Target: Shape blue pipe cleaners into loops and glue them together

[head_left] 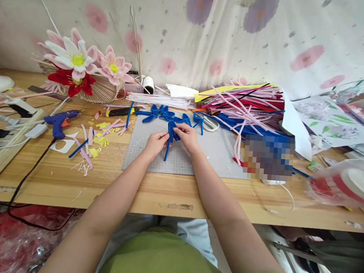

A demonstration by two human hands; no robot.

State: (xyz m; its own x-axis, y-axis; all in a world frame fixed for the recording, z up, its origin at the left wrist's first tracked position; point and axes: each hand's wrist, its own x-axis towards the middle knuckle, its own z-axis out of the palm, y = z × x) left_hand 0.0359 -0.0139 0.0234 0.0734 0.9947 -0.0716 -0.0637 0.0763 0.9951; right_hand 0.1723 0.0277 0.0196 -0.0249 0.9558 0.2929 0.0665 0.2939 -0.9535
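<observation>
Both my hands meet over a grey cutting mat on a wooden table. My left hand and my right hand pinch a bent blue pipe cleaner between them; its tail hangs down toward me. Just beyond my fingers lie several finished blue pipe-cleaner loops on the mat's far edge. A pair of scissors rests to the right of them.
A blue glue gun with its black cord lies at the left among pink and yellow scraps. Pipe-cleaner flowers stand at the back left. A heap of coloured pipe cleaners fills the back right. A plastic container sits at the right edge.
</observation>
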